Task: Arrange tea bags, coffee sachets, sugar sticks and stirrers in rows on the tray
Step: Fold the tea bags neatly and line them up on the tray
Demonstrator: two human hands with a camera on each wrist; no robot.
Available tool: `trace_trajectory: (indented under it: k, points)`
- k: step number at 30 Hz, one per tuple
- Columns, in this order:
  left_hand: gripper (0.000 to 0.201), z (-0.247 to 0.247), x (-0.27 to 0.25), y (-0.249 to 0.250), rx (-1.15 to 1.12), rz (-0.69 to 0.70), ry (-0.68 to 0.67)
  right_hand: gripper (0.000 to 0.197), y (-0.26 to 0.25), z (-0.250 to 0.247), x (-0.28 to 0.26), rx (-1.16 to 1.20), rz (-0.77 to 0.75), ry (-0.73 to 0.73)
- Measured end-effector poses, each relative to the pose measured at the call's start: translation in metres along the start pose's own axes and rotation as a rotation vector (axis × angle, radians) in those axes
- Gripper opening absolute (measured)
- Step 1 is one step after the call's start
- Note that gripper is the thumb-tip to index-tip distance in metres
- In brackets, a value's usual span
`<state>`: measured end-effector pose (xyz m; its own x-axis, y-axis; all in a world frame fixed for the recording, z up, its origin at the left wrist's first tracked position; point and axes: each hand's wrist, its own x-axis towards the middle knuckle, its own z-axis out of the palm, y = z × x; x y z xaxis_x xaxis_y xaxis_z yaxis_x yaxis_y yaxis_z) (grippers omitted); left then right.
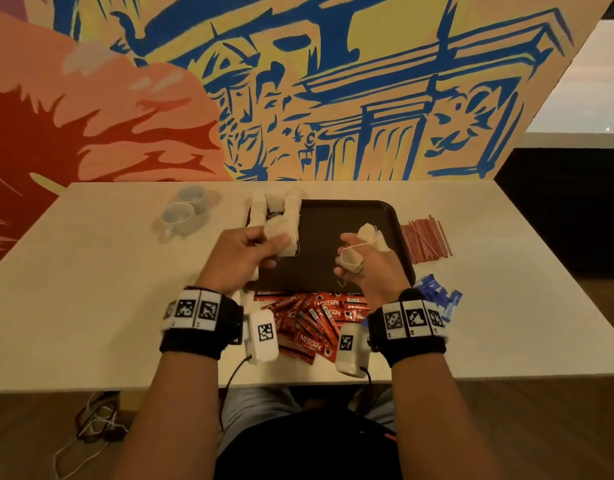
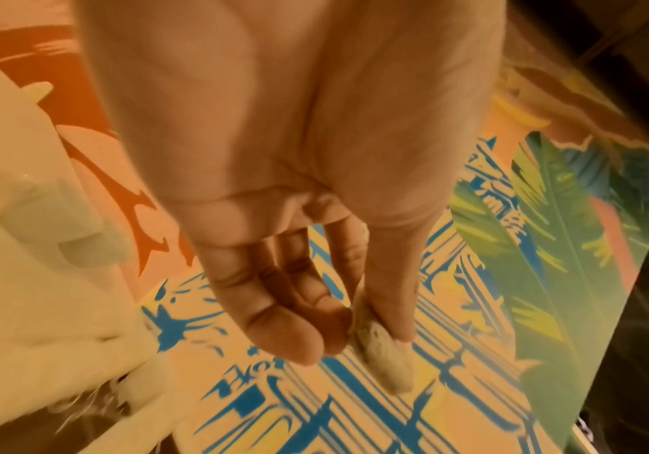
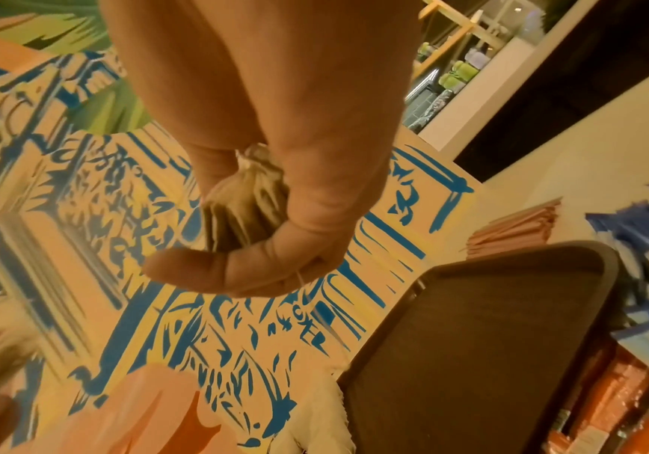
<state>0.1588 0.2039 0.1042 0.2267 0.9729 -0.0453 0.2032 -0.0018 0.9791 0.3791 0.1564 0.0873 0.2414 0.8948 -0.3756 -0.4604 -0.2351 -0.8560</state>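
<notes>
White cups (image 1: 184,211) sit far left on our table (image 1: 90,289). Our left hand (image 1: 244,252) pinches a tea bag (image 1: 281,237) above the tray (image 1: 333,220); our right hand (image 1: 364,261) curls round more bags (image 1: 366,233). Stirrers (image 1: 425,242) lie right, sachets (image 1: 312,323) nearest us.

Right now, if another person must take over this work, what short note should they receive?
Left hand: holds tea bags over the tray's left edge.
Right hand: holds more tea bags, their strings looped round the fingers, above the tray.
More tea bags lie at the tray's far left corner. Coffee sachets are heaped on the table just in front of the tray, stirrers and blue sugar sticks to its right.
Done: no row visible on the tray yet.
Left: all four rows.
</notes>
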Motion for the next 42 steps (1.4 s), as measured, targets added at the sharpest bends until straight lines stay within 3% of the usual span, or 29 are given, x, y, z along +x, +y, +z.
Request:
trace_trajectory:
  k: [3,6,8,14,16,18,22,29,35,42]
  points:
    - [0.031,-0.024,0.025,0.015,-0.019,0.049,0.102,0.016,0.003,-0.008,0.004,0.071,-0.006,0.023]
    - [0.015,-0.034,0.056,0.027,0.019,0.105,0.137,0.018,0.007,-0.013,0.008,0.098,0.01,0.051]
    - [0.015,-0.034,0.079,0.027,0.115,0.113,0.122,0.021,0.009,-0.014,0.012,0.125,0.027,0.057]
    - [0.027,-0.013,0.139,-0.023,0.605,-0.047,-0.128,0.023,0.013,-0.019,0.023,0.12,0.056,0.037]
    - [0.021,-0.001,0.148,-0.04,0.795,-0.048,-0.238,0.023,0.013,-0.019,0.026,0.104,0.066,0.041]
    - [0.013,0.009,0.154,-0.054,0.909,-0.061,-0.326,0.023,0.014,-0.019,0.03,0.086,0.074,0.041]
    - [0.023,0.024,0.166,-0.074,1.04,-0.133,-0.429,0.023,0.019,-0.019,0.037,0.104,0.107,0.043]
    - [0.033,0.034,0.183,-0.086,1.136,-0.115,-0.421,0.023,0.024,-0.022,0.047,0.116,0.137,0.062]
    - [0.028,0.037,0.191,-0.087,1.139,-0.124,-0.296,0.024,0.025,-0.021,0.051,0.098,0.138,0.053]
    - [0.031,0.041,0.195,-0.083,1.206,-0.114,-0.288,0.023,0.026,-0.02,0.052,0.09,0.151,0.058]
